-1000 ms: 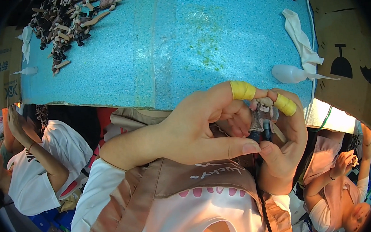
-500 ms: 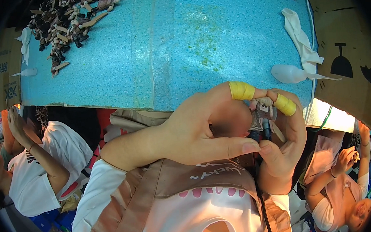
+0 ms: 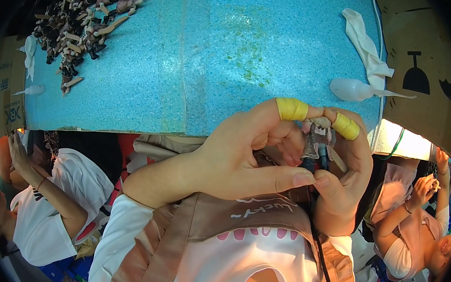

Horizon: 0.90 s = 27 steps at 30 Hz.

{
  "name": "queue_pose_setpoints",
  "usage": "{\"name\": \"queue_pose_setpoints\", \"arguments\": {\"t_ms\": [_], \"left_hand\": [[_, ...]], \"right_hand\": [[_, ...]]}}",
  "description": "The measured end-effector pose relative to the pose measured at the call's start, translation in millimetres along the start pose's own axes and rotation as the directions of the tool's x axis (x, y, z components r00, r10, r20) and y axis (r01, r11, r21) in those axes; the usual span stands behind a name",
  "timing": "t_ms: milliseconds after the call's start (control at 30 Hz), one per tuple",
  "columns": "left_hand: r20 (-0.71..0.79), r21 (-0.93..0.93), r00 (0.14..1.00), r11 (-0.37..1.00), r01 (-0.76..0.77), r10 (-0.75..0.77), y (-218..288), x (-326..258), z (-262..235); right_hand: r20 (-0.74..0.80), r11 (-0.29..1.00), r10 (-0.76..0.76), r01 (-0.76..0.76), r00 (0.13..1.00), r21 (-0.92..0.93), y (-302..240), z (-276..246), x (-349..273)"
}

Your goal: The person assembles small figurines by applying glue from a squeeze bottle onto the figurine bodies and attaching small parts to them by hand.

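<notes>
A small figurine (image 3: 318, 140) with a greyish-brown body and dark blue legs is held upright between my two hands, just in front of the blue tabletop's near edge. My left hand (image 3: 232, 156) reaches in from the left, its index finger bent over the figurine's top and its thumb at the feet. Facing it, my right hand (image 3: 352, 171) curls round the other side, fingertip at the top and thumb below. Yellow tape wraps both index fingers. A flat wooden stick (image 3: 337, 158) shows beside the figurine, next to my right fingers. The figurine's head is partly covered by fingertips.
Many similar figurines with wooden sticks (image 3: 90, 32) lie heaped at the table's far left. On the right are a white squeeze bottle (image 3: 351, 88) and a crumpled white cloth (image 3: 363, 45), beside a cardboard wall (image 3: 419, 110). Co-workers (image 3: 56, 207) sit on both sides.
Both hands and the figurine stay almost in place, with my left hand tilted very slightly. The co-workers' arms at both sides have shifted a little.
</notes>
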<state>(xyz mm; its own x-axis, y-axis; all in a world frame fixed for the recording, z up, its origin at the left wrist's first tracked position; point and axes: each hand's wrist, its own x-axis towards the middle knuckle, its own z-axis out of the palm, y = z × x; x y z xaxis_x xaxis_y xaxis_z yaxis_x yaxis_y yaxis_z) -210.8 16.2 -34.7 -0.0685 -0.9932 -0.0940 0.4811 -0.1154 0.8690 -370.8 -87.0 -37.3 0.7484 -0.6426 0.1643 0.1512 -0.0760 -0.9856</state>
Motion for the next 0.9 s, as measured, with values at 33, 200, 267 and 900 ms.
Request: {"name": "queue_pose_setpoints", "arguments": {"t_ms": [33, 200, 267, 900], "left_hand": [[-0.018, -0.006, 1.0, 1.0, 0.002, -0.002, 0.1, -0.2, -0.1], [-0.023, 0.008, 1.0, 1.0, -0.015, 0.015, 0.0, 0.6, -2.3], [-0.014, 0.022, 1.0, 0.999, -0.024, 0.024, 0.9, 0.6, -2.3], [-0.038, 0.017, 0.999, 0.999, 0.027, -0.026, 5.0, 5.1, -0.2]], "right_hand": [[0.009, 1.0, 0.02, -0.02, 1.0, 0.011, 0.7, -0.5, -0.8], [-0.013, 0.981, 0.091, -0.087, 0.996, 0.175, 1.7, 5.4, -3.1], [0.017, 0.981, 0.064, -0.066, 0.998, 0.18, 4.0, 1.9, -3.7], [-0.052, 0.943, -0.192, 0.169, 0.98, -0.287, 4.0, 5.5, 5.6]]}}
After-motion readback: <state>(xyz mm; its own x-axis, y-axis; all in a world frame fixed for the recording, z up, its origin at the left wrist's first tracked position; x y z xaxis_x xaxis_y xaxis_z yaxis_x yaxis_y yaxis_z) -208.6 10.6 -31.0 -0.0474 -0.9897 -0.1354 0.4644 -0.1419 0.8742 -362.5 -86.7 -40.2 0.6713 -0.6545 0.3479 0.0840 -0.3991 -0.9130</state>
